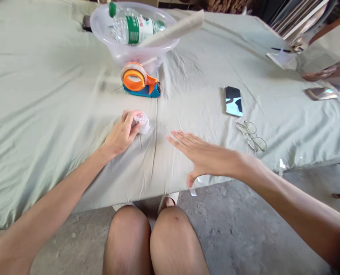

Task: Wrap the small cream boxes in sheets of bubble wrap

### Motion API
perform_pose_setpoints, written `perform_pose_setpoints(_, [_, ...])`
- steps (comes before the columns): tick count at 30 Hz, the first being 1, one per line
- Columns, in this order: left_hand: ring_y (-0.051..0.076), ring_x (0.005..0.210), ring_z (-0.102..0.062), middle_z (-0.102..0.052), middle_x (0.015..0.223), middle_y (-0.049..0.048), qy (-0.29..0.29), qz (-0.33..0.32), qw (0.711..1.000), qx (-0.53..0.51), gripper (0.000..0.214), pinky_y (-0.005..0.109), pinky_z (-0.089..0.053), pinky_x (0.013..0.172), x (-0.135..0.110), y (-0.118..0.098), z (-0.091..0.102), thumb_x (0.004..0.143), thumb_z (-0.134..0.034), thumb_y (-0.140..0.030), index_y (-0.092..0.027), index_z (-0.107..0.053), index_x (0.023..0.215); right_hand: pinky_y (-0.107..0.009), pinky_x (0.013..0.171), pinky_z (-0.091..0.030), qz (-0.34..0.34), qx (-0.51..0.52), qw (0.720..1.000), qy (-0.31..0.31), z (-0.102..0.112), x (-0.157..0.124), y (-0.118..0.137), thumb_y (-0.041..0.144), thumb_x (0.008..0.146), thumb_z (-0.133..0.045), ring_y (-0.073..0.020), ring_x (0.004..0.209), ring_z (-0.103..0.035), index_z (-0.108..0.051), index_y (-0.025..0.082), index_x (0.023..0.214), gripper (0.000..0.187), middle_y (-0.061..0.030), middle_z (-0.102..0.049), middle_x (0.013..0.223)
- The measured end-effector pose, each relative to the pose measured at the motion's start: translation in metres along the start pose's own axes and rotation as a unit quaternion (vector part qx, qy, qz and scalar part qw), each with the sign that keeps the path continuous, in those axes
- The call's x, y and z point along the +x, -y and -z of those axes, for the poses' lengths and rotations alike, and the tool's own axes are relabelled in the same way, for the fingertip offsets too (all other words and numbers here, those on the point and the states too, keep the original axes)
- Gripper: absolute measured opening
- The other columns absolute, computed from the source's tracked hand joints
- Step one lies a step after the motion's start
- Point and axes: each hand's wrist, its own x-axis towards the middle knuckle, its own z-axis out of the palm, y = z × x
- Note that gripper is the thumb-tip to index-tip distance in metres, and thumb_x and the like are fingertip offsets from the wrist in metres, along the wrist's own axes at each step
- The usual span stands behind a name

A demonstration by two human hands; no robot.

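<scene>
My left hand (122, 133) is curled around a small whitish wrapped bundle (142, 123) that rests on the pale green cloth (44, 95) over the table. To its right, my right hand (200, 154) hovers flat with the fingers stretched out and together, holding nothing, close to the cloth's front edge. An orange and blue tape dispenser (140, 80) with a roll of clear tape stands just beyond the bundle.
A clear plastic bowl (101, 26) at the back holds a water bottle (135, 27) and a paper roll (175, 28). A phone (233, 101) and glasses (251, 136) lie to the right. Another person's hand (319, 75) rests at the far right. My knees are below.
</scene>
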Motion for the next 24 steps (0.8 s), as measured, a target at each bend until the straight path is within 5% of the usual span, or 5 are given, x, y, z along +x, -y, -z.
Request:
perform_pose_setpoints(6, [0.034,0.149,-0.07,-0.064,0.164,0.0184,-0.024,0.014,1.0,-0.007,0.053,0.053,-0.062,0.122,0.001,-0.006,0.001,0.124,-0.05,-0.053,-0.025,-0.045,0.169,-0.064,0.138,-0.05,0.072,0.13,0.93,-0.337,0.028,0.099,0.003,0.048,0.118,-0.063,-0.0363,0.169,-0.055,-0.054,0.027,0.174,0.06,-0.0171,-0.06,0.178])
perform_pose_setpoints(9, [0.037,0.156,-0.064,-0.062,0.168,0.0217,-0.104,-0.031,0.994,0.024,0.056,0.057,-0.058,0.126,0.002,-0.008,0.002,0.123,-0.051,-0.062,-0.022,-0.054,0.162,-0.065,0.135,-0.053,0.142,0.099,0.917,-0.36,0.005,0.135,-0.007,0.038,0.117,-0.064,-0.0359,0.165,-0.059,-0.061,0.026,0.165,0.05,-0.0198,-0.062,0.175])
perform_pose_setpoints(14, [0.03,0.122,-0.077,-0.079,0.128,0.0131,-0.195,-0.079,0.974,0.081,0.035,0.048,-0.066,0.105,0.0,-0.013,0.004,0.125,-0.05,-0.053,-0.026,-0.068,0.138,-0.058,0.117,-0.065,0.157,0.039,0.898,-0.41,-0.026,0.139,-0.017,0.024,0.121,-0.05,-0.0325,0.144,-0.074,-0.076,0.027,0.143,0.035,-0.0175,-0.075,0.157])
perform_pose_setpoints(18, [0.026,0.108,-0.079,-0.081,0.118,0.0086,-0.18,-0.121,0.974,0.072,0.017,0.042,-0.067,0.095,0.0,-0.017,0.002,0.121,-0.056,-0.031,-0.027,-0.067,0.134,-0.055,0.112,-0.065,0.177,0.011,0.884,-0.432,-0.025,0.136,-0.019,0.026,0.122,-0.057,-0.0314,0.134,-0.077,-0.082,0.028,0.124,0.025,-0.0137,-0.08,0.149])
perform_pose_setpoints(24, [0.027,0.121,-0.076,-0.075,0.133,0.0112,-0.146,-0.103,0.982,0.06,0.032,0.038,-0.069,0.085,0.003,-0.015,0.0,0.111,-0.066,-0.018,-0.027,-0.064,0.142,-0.057,0.116,-0.064,0.184,0.061,0.884,-0.425,-0.024,0.14,-0.027,0.031,0.118,-0.068,-0.0327,0.129,-0.075,-0.073,0.026,0.15,0.032,-0.017,-0.073,0.159])
